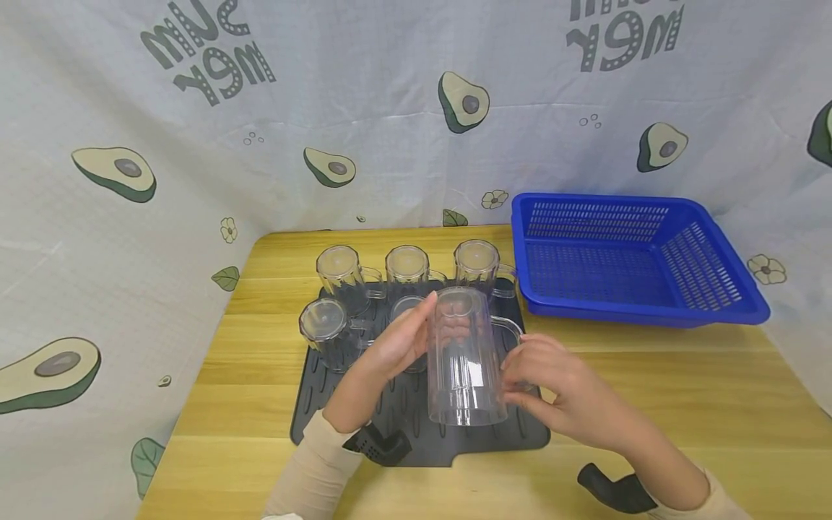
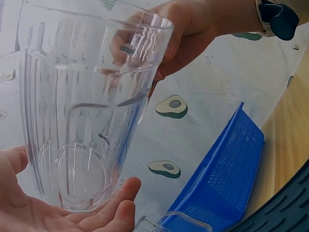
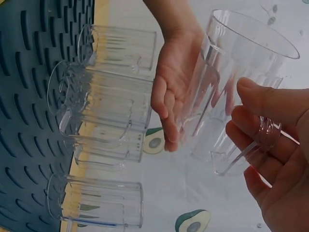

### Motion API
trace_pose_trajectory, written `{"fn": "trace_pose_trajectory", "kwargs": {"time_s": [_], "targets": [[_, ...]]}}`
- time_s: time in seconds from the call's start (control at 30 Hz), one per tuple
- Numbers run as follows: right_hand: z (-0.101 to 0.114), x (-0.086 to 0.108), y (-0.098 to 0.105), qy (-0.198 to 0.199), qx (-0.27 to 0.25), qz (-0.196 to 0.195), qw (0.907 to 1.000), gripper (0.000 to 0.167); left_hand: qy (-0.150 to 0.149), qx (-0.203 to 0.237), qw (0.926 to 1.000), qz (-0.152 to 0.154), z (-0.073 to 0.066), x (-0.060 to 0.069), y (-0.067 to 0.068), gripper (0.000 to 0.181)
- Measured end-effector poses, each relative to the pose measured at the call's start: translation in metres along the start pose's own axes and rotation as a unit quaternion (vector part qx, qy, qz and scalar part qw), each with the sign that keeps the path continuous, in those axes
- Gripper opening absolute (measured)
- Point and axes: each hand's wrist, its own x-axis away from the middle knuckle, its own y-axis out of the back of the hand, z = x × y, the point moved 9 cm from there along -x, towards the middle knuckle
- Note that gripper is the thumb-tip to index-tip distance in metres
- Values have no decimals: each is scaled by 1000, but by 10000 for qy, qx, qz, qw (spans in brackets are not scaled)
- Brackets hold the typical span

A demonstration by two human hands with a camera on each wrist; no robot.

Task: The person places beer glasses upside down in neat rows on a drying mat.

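A clear plastic mug [image 1: 464, 368] is held tilted over the dark drying mat [image 1: 416, 433], its base away from me and its rim toward me. My right hand [image 1: 562, 383] grips the mug by its handle, with fingers through the loop in the right wrist view. At the base end, my left hand [image 1: 399, 339] lies along the mug's side with relaxed fingers, which show through the clear wall. In the left wrist view the left palm [image 2: 43, 215] is beside the base. Upside-down clear mugs, including a left one [image 1: 323, 321], stand on the mat, one partly hidden by my left hand.
A blue plastic basket [image 1: 630, 314] with slotted walls stands at the back right of the wooden table [image 1: 650, 404]. Three of the standing mugs, one at the back middle [image 1: 407, 263], form the back row. A printed avocado curtain [image 1: 390, 108] hangs behind.
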Motion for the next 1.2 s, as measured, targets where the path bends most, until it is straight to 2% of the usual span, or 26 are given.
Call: {"fn": "trace_pose_trajectory", "kwargs": {"time_s": [0.23,0.47,0.67,0.8,0.9,0.97,1.07,1.2], "targets": [[6,-1,-2,203,265,0,9994,24,266,-340,9986,-294,3,1,5,71],[6,1,-5,229,107,158,9996,20,417,-470,9976,-281,7,1,6,68],[8,1,-5,296,66,114,9995,17,261,-241,9977,-583,7,3,13,78],[11,0,-3,480,55,-38,9988,16,48,-107,9973,-732,5,5,16,67],[15,-2,2,666,25,-197,9976,19,-135,-191,9972,-716,2,6,16,61],[19,-5,8,786,-8,-317,9964,21,-224,-327,9969,-673,0,7,15,65],[25,-10,18,902,-86,-478,9947,22,-212,-556,9958,-692,-2,9,15,81],[30,-16,33,985,-29,-737,9924,24,-234,-904,9932,-698,-5,12,13,79]]}}
